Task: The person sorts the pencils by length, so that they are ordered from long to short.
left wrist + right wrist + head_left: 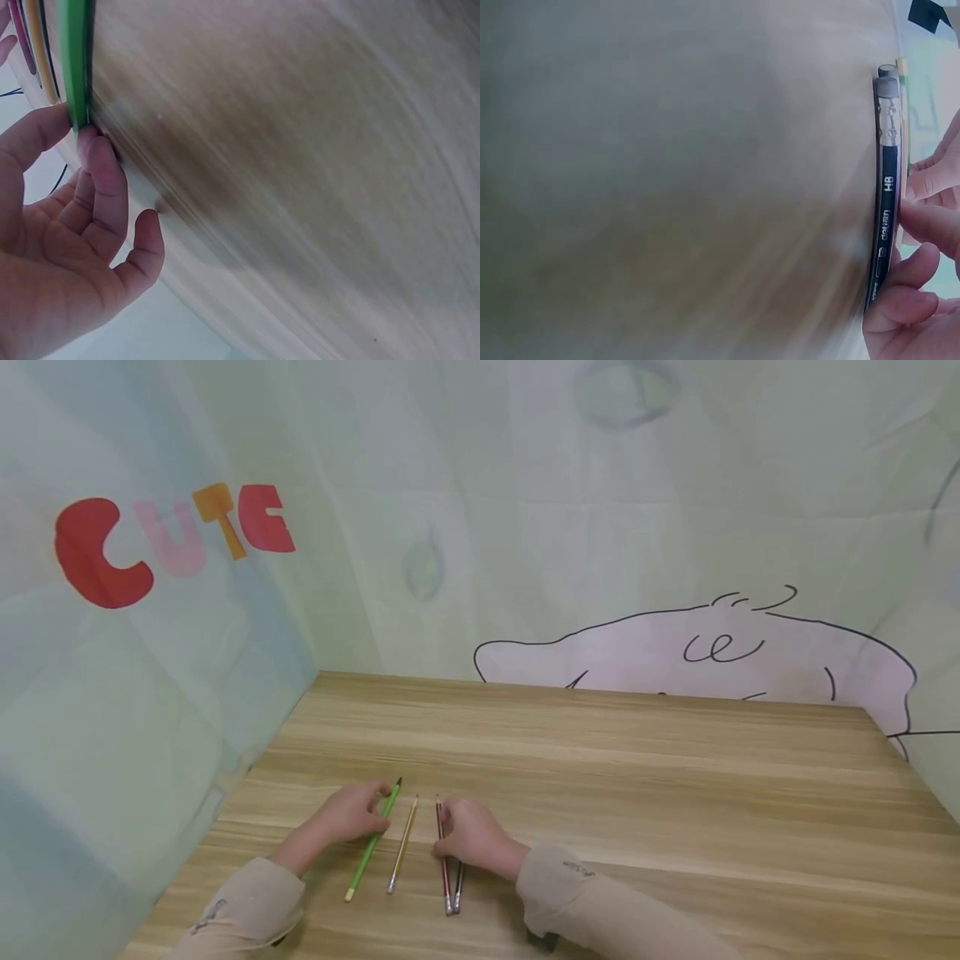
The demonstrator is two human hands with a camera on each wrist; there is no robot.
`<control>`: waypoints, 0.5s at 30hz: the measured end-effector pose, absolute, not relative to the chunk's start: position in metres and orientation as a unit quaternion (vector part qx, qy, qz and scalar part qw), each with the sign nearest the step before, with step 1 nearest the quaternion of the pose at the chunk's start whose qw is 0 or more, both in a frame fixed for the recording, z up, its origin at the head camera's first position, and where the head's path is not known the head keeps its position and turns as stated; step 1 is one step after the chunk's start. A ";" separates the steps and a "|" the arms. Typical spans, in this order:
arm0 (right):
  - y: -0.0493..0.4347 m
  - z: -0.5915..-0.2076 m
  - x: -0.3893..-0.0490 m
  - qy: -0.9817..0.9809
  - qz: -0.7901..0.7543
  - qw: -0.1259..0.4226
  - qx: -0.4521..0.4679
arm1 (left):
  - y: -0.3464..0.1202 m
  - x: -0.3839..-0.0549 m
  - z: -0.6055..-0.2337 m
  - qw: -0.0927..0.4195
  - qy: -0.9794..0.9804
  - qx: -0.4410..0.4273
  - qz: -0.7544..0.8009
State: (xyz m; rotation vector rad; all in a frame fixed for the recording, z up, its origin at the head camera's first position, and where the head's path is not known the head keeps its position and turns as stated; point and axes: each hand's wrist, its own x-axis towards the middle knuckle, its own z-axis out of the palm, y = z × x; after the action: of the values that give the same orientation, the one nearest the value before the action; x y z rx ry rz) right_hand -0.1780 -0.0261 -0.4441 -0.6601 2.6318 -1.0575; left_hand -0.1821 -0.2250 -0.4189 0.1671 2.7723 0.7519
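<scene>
In the head view, my left hand (351, 812) is at the green pencil (366, 863), with thumb and forefinger along its upper part. The left wrist view shows those fingertips (97, 146) pinching near one end of that pencil. My right hand (477, 837) holds a dark red pencil (444, 881), its thumb crossing the shaft. Tucked beside it is a black HB pencil (887, 184), partly under the right hand, its eraser end showing. Between the hands lies a yellow pencil (403, 852) with a silver ferrule, touched by neither.
The wood-grain table (637, 777) stretches away to the right and back. A printed cloth backdrop (420, 460) stands along the left and far edges, with coloured letters (180, 535) and a cartoon outline (697, 652).
</scene>
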 end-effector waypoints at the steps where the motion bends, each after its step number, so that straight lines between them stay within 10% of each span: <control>1: -0.026 -0.444 -0.177 0.900 -0.358 0.112 -0.223 | -0.225 -0.182 -0.419 0.132 0.955 0.058 0.258; 15: -0.029 -0.442 -0.174 0.908 -0.347 0.109 -0.208 | -0.226 -0.182 -0.419 0.130 0.954 0.062 0.261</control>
State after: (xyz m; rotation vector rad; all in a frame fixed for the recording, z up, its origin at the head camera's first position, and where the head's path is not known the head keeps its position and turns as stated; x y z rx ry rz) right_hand -0.1743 -0.0289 -0.4416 -0.6129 2.6688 -1.0204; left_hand -0.1823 -0.2262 -0.4191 0.1792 2.7726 0.7591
